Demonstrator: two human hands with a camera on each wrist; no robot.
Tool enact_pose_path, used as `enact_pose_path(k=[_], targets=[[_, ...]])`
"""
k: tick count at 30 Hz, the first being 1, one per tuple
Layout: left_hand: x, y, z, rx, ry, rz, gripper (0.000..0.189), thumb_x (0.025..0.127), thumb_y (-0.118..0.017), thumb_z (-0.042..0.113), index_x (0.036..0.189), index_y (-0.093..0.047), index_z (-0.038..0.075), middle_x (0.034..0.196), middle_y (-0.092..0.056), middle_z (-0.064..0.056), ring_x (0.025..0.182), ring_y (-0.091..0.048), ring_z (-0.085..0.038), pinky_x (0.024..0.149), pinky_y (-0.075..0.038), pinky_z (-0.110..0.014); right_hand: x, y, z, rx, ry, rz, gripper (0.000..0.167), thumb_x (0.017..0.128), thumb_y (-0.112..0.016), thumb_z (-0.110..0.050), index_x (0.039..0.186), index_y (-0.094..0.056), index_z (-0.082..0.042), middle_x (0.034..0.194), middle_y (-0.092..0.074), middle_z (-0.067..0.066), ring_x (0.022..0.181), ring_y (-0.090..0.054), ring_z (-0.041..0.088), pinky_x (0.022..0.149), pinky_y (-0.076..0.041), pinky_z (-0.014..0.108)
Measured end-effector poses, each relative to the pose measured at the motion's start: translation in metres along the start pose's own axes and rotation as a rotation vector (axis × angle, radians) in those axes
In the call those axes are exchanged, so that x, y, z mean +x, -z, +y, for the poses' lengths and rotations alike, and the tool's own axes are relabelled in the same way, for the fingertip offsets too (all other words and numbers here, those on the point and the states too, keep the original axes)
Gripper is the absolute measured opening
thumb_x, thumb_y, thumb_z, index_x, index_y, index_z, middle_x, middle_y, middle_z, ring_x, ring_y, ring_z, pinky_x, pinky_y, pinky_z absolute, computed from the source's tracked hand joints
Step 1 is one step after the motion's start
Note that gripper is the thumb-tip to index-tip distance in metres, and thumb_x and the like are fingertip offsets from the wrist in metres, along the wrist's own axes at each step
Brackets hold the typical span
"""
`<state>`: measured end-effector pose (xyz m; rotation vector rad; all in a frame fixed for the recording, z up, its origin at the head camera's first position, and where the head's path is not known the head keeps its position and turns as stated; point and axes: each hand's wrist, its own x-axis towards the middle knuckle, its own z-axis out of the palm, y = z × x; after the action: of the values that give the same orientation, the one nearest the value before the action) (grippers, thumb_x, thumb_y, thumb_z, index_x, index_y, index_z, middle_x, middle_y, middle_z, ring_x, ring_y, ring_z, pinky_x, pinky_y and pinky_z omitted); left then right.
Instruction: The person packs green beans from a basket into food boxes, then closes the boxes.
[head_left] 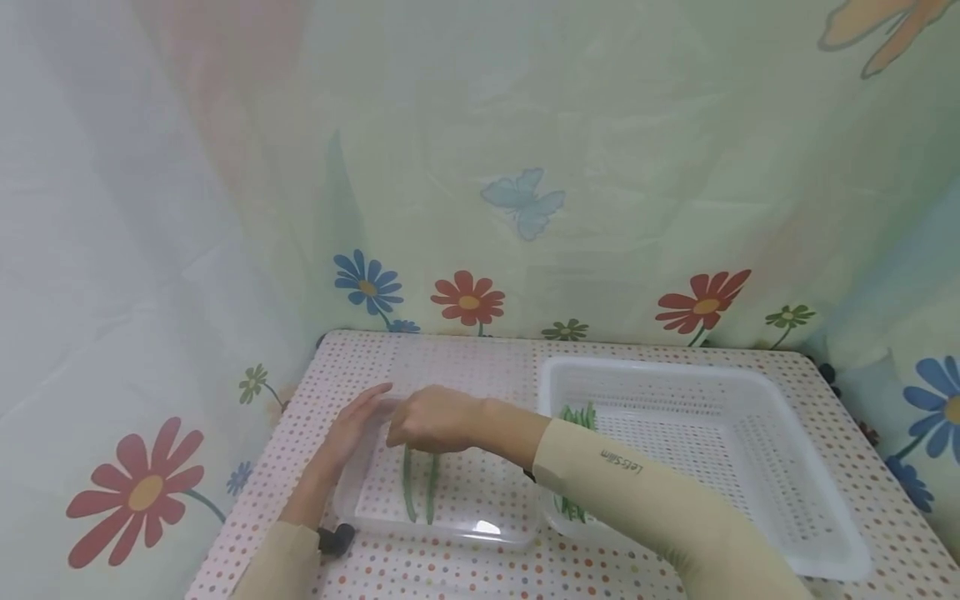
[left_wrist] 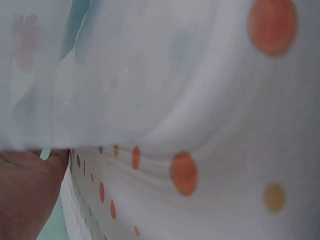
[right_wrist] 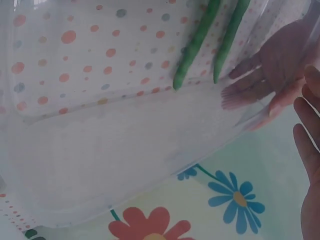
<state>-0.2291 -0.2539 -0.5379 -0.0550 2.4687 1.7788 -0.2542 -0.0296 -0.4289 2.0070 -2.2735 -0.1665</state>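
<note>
Two green beans [head_left: 432, 492] lie side by side, slightly apart, in a clear plastic container [head_left: 420, 532]. My left hand [head_left: 351, 429] rests along the container's left wall from outside, fingers fairly straight. Through the clear plastic, the right wrist view shows that hand's fingers against the wall. Over the far left part of the container hovers my right hand [head_left: 438, 419], its fingers bent loosely downward. No bean shows between those fingers in the right wrist view. From the head, the right hand covers the beans' far ends.
To the right stands a white perforated basket [head_left: 795, 467] with several green beans [head_left: 577, 417] along its left side, partly behind my right forearm. Both containers stand on a dotted tablecloth [head_left: 405, 575]. A flowered curtain [head_left: 600, 250] hangs behind the table.
</note>
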Motion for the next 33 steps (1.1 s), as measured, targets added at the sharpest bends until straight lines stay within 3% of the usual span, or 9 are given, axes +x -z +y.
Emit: enact_pose_path(k=[8, 12, 15, 24, 29, 33], targets=[[0.001, 0.001, -0.003, 0.001, 0.009, 0.002, 0.05, 0.108, -0.042, 0.059, 0.152, -0.05, 0.036, 0.164, -0.045, -0.001, 0.16, -0.023, -0.032, 0.128, -0.013, -0.067, -0.009, 0.011, 0.01, 0.033, -0.051, 0.029, 0.032, 0.096, -0.078, -0.024, 0.127, -0.074, -0.025, 0.122, -0.076, -0.013, 0.114, -0.071, 0.006, 0.1, -0.056, 0.022], [0.001, 0.002, -0.003, -0.016, 0.0, -0.001, 0.048, 0.109, -0.042, 0.056, 0.152, -0.051, 0.035, 0.159, -0.051, -0.003, 0.159, -0.028, -0.031, 0.129, -0.013, -0.065, -0.022, 0.016, 0.015, 0.041, -0.077, 0.039, 0.03, 0.097, -0.077, -0.024, 0.127, -0.075, -0.024, 0.125, -0.076, -0.012, 0.118, -0.07, 0.008, 0.103, -0.056, 0.024], [0.001, 0.002, -0.003, -0.043, -0.019, -0.009, 0.046, 0.11, -0.043, 0.05, 0.152, -0.052, 0.031, 0.155, -0.057, -0.005, 0.158, -0.03, -0.03, 0.13, -0.012, -0.062, -0.035, 0.016, 0.019, 0.049, -0.1, 0.043, 0.029, 0.097, -0.077, -0.024, 0.126, -0.075, -0.023, 0.126, -0.075, -0.01, 0.12, -0.069, 0.01, 0.104, -0.056, 0.026], [0.0, -0.001, 0.0, -0.04, -0.02, -0.007, 0.045, 0.111, -0.042, 0.047, 0.152, -0.052, 0.029, 0.164, -0.045, 0.001, 0.16, -0.026, -0.029, 0.131, -0.008, -0.061, -0.079, 0.008, 0.032, 0.074, -0.155, 0.129, 0.029, 0.097, -0.076, -0.026, 0.125, -0.075, -0.022, 0.125, -0.076, -0.007, 0.116, -0.071, 0.013, 0.101, -0.058, 0.03], [0.0, -0.002, -0.001, -0.023, -0.019, -0.001, 0.045, 0.111, -0.042, 0.049, 0.152, -0.052, 0.031, 0.166, -0.042, 0.002, 0.16, -0.024, -0.028, 0.131, -0.007, -0.061, -0.109, 0.003, 0.031, 0.113, -0.187, 0.206, 0.045, 0.099, -0.074, -0.03, 0.141, -0.065, -0.019, 0.14, -0.069, -0.003, 0.126, -0.067, 0.017, 0.107, -0.056, 0.037], [0.0, -0.003, -0.001, -0.017, -0.01, -0.003, 0.047, 0.11, -0.042, 0.051, 0.152, -0.052, 0.032, 0.167, -0.041, 0.002, 0.161, -0.023, -0.029, 0.13, -0.006, -0.063, -0.135, -0.006, 0.032, 0.077, -0.202, 0.302, 0.056, 0.098, -0.075, -0.035, 0.148, -0.059, -0.017, 0.146, -0.065, 0.001, 0.13, -0.065, 0.021, 0.107, -0.056, 0.041]])
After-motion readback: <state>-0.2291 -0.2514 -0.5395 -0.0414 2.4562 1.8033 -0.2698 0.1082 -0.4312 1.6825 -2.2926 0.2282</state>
